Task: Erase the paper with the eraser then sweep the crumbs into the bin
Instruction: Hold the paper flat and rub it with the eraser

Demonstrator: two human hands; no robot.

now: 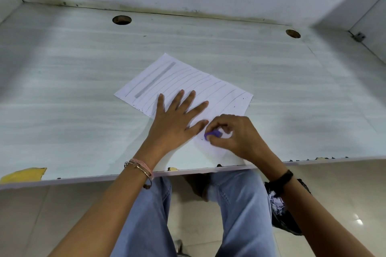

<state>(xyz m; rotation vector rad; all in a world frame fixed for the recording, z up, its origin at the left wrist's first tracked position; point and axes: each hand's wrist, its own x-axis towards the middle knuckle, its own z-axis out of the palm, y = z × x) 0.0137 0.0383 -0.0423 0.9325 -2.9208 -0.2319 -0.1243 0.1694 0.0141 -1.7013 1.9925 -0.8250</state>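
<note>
Paper: white lined sheet (188, 81), skewed on the desk (83, 89), one corner toward 12 o'clock; a grey smudged bar lies along its 10 o'clock side.
Left hand: (177, 119) flat on the sheet, fingers straight and spread, pointing to about 1 o'clock.
Right hand: (234, 135) at 4 o'clock of the left, fingers curled round the eraser.
Eraser: purple (212, 134), on the sheet's near part, just beside the left thumb tip (mostly hidden by fingers).
Crumbs: dark specks (244, 98) at the sheet's 3 o'clock corner.
Desk holes: round, one at 11 o'clock of the sheet (121, 20), one at 1 o'clock (293, 33).
Wrists: bracelets (139, 168) on the left, black band (281, 178) on the right.
</note>
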